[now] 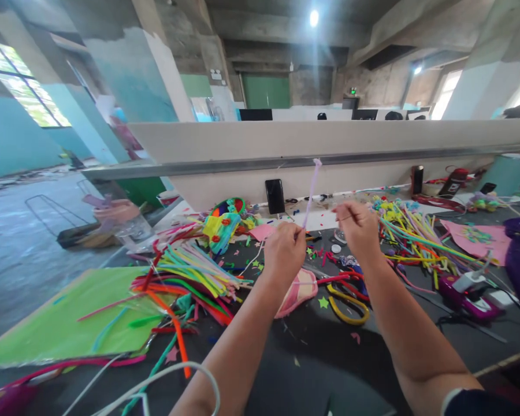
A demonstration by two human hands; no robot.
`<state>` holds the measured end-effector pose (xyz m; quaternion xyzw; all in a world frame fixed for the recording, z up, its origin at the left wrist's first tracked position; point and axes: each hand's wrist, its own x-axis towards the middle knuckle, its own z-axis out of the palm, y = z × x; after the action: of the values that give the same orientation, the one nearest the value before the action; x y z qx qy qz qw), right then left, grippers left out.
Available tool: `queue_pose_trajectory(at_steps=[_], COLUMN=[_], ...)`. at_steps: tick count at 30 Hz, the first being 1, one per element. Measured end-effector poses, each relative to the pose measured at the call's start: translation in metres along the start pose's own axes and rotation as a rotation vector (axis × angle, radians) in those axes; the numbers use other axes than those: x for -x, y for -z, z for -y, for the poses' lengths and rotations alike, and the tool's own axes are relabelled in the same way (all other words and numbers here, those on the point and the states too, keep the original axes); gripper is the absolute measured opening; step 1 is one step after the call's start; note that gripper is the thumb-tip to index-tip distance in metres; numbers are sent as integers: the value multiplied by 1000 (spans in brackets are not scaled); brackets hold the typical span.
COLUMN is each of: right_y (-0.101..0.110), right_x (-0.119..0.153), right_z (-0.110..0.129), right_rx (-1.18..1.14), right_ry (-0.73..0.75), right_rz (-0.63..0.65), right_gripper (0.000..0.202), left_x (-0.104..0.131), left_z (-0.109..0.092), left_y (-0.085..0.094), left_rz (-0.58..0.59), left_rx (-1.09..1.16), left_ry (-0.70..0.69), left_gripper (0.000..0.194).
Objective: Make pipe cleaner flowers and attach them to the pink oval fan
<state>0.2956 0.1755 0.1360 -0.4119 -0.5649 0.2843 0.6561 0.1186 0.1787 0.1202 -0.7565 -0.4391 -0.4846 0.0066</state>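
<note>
A pale lilac pipe cleaner [312,190] stands up from my left hand [285,248], its top end bent into a small knob. The fingers of that hand are closed around its lower end. To the right, my right hand [357,228] is raised with fingers pinched together, apart from the pipe cleaner; what sits between the fingertips is too small to make out. Below my hands lies a pink and cream fuzzy piece [298,293]. Scissors with yellow handles [349,306] rest beside it, near a green star [323,302].
Bundles of coloured pipe cleaners lie left [203,268] and right [416,231]. A phone [274,196] leans against the partition [225,138]. A green sheet [65,312] covers the left side. A purple power strip [470,297] sits right. A white cable [199,370] loops in front.
</note>
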Motion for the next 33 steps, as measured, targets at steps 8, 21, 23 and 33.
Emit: queue_pose_trajectory(at_steps=[8,21,23,33], right_y=[-17,5,5,-7], right_x=[9,6,7,-1], right_z=[12,9,8,-1], right_rx=[396,-348,-401,144], right_ry=[2,-157,-145,-95], right_rz=[93,518,534,232], right_gripper=[33,29,31,29], left_x=[7,9,12,8], left_z=[-22,-25,-29,-15], left_y=[-3,-5,-8,-20], left_rz=[185,730,750,245], left_rx=[278,1462,1543,696], left_ry=[14,621,659,375], left_gripper=[19,26,26,25])
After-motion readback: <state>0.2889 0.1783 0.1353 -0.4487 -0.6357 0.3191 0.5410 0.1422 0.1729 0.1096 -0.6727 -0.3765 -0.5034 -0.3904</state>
